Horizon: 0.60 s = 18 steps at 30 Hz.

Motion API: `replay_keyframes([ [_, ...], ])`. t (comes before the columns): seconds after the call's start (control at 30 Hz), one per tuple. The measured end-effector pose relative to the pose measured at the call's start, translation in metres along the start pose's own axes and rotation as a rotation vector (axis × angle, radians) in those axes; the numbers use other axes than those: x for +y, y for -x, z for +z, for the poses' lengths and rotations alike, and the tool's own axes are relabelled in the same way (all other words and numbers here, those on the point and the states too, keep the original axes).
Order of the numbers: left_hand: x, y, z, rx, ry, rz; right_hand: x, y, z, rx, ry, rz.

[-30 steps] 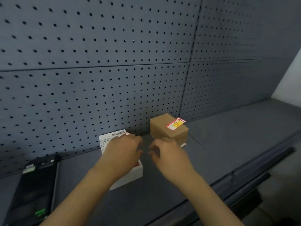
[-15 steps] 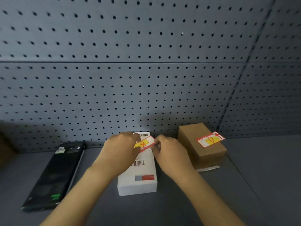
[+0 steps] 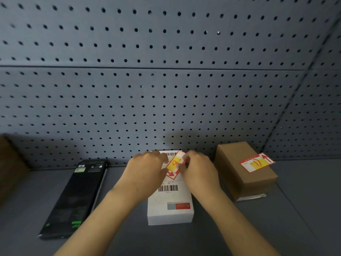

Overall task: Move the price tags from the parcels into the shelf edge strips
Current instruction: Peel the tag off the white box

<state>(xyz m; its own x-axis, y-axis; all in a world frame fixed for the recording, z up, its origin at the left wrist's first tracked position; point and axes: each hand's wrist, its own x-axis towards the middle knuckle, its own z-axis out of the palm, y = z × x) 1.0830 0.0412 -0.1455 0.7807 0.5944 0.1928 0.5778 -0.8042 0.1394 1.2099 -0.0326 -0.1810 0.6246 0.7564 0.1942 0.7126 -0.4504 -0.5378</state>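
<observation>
Both hands meet over the far end of the white parcel (image 3: pixel 170 200). The left hand (image 3: pixel 147 170) and right hand (image 3: pixel 198 170) each pinch an edge of a red-and-yellow price tag (image 3: pixel 174 164), which sits tilted, raised off the parcel's printed label. Whether any part of it touches the label cannot be told.

Step in hand, as judged: lifting the first tag off its parcel. A second tag (image 3: pixel 256 162) lies flat on top of the brown parcel (image 3: pixel 243 172) to the right, untouched. A black parcel (image 3: pixel 73 198) lies to the left, with no tag visible on it. All three rest on the grey shelf (image 3: pixel 295 209) against a pegboard wall (image 3: pixel 166 89).

The shelf edge strip is out of view. The next move calls for carrying the tag towards the person, to the shelf front, then sliding it squarely into the strip without creasing it.
</observation>
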Motion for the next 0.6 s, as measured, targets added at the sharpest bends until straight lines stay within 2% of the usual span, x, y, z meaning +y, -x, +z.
replay_keyframes([
  [0.4, -0.022, 0.003, -0.010, 0.053, 0.029, 0.037, -0.023, 0.010, -0.008, 0.196, -0.413, -0.079],
  [0.6, -0.027, 0.015, -0.017, 0.076, 0.050, 0.091, -0.035, 0.031, -0.016, 0.204, -0.448, -0.035],
])
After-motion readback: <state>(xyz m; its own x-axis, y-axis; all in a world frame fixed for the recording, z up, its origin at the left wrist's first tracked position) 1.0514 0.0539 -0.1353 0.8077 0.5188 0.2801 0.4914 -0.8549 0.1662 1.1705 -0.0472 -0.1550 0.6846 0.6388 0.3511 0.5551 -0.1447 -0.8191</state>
